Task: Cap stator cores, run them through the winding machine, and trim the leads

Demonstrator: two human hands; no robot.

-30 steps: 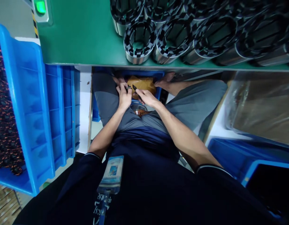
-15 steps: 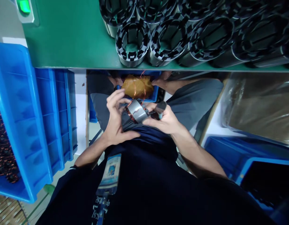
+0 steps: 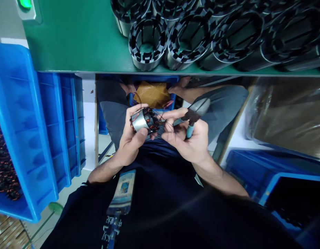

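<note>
A metal ring with copper windings and black parts (image 3: pixel 139 121) is held above the lap. My left hand (image 3: pixel 131 140) wraps round its left side, thumb on the front of the silver band. Thin wires stick out from its right end. My right hand (image 3: pixel 193 141) is just right of it, closed round a tool with teal handles (image 3: pixel 189 131) and a dark, blurred part. The thumb and forefinger of my right hand are close to the wires; whether they pinch a wire is too small to tell.
Several slotted metal cylinders (image 3: pixel 148 45) stand on the green table (image 3: pixel 71 41) above. Blue crates (image 3: pixel 43 138) are at the left, another blue bin (image 3: pixel 274 180) at the lower right. A yellow-brown packet (image 3: pixel 152 94) lies in a blue tray between the feet.
My left hand has closed round the ring, which has shifted left and turned, its wired end now facing right. My right hand has moved slightly right with the tool.
</note>
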